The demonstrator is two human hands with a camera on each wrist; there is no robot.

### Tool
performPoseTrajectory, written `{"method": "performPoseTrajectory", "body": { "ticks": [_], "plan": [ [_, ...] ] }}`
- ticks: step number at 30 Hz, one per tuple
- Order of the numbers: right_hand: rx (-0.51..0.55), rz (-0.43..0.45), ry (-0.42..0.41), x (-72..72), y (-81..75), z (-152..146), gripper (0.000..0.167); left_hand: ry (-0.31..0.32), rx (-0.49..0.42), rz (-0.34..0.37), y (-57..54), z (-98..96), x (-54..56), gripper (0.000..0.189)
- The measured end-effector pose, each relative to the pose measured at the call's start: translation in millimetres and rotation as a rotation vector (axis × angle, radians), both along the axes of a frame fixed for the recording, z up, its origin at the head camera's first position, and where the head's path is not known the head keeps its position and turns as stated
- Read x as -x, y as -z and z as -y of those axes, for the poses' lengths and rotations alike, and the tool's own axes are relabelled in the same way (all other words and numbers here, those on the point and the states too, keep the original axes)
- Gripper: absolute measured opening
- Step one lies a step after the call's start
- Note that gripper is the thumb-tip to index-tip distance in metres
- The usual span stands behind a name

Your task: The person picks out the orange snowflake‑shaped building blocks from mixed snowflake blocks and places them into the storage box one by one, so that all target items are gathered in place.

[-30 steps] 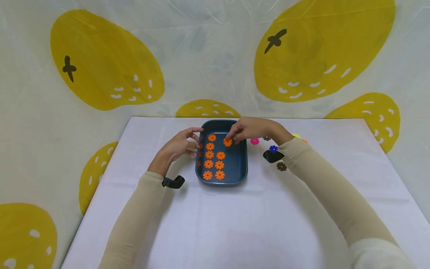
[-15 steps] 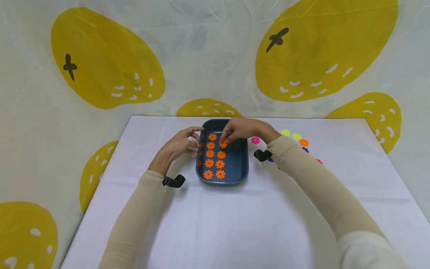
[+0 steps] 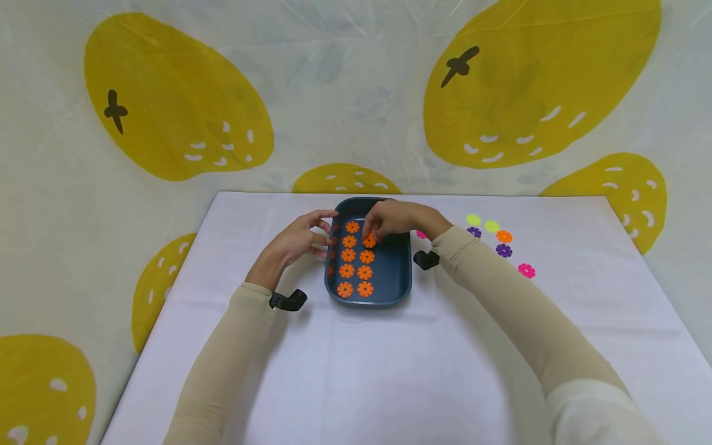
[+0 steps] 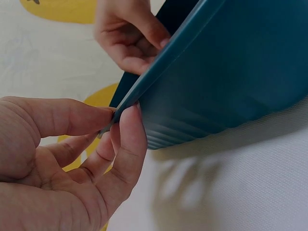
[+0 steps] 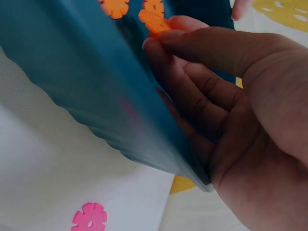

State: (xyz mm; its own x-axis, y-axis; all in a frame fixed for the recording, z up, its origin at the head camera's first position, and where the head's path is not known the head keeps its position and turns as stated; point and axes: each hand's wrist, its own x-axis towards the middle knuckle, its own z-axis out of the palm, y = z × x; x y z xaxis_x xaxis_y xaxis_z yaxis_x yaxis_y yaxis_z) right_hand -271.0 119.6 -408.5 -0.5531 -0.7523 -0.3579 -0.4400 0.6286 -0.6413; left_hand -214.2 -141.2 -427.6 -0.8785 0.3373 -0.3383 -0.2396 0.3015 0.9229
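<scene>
A dark blue-green rectangular tray [image 3: 389, 281] stands near the table's far edge. My left hand [image 3: 297, 240] pinches its left rim between thumb and fingers, as the left wrist view shows. Inside the tray, my right hand [image 3: 394, 218] holds an orange flower-shaped disc [image 5: 154, 21] between thumb and fingertips. That disc is at the far end of the second column of orange discs [image 3: 364, 272]; the first column [image 3: 347, 271] runs along the tray's left side. Whether the held disc touches the tray floor I cannot tell.
Right of the tray lie loose flower discs: yellow [image 3: 492, 226], orange [image 3: 504, 237], purple [image 3: 504, 250] and pink [image 3: 526, 271]. Another pink disc [image 5: 89, 219] is close to the tray's right side. A patterned cloth [image 3: 345, 111] hangs behind the white table [image 3: 367, 371].
The right hand has shifted left and slightly nearer within the tray, bringing the orange disc into line with the second column. The left hand has stayed at the rim.
</scene>
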Motion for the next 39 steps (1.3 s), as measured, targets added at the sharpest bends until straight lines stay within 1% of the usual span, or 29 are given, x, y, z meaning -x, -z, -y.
{"method": "performPoseTrajectory", "body": {
  "ticks": [10, 16, 19, 25, 28, 32, 39],
  "plan": [
    [-0.093, -0.125, -0.023, -1.7, 4.3, 4.3, 0.021, 0.009, -0.008, -0.001, -0.3, -1.8, -0.9, 0.074],
    [-0.105, -0.164, -0.03, -2.6, -1.1, 0.7, 0.022, 0.014, -0.016, -0.002, -0.8, -2.0, -1.1, 0.074],
    [-0.076, -0.158, -0.018, -3.6, -6.7, -4.8, 0.025, 0.01, -0.013, 0.0, -1.3, -1.9, -1.3, 0.074],
    [0.022, -0.085, -0.002, -4.9, -17.7, -19.4, 0.029, 0.009, -0.004, -0.003, -2.5, -1.9, -0.8, 0.074],
    [0.053, -0.06, 0.006, -6.8, -23.7, -27.5, 0.03, 0.005, 0.005, -0.002, -2.5, -2.2, -0.8, 0.074],
    [0.076, -0.05, 0.03, -9.2, -28.9, -39.6, 0.029, -0.006, 0.014, 0.001, -2.2, -2.6, -1.1, 0.074],
    [0.104, -0.022, 0.071, -16.0, -35.8, -64.9, 0.032, -0.006, 0.021, -0.003, -0.9, -2.5, -2.3, 0.075]
  ]
}}
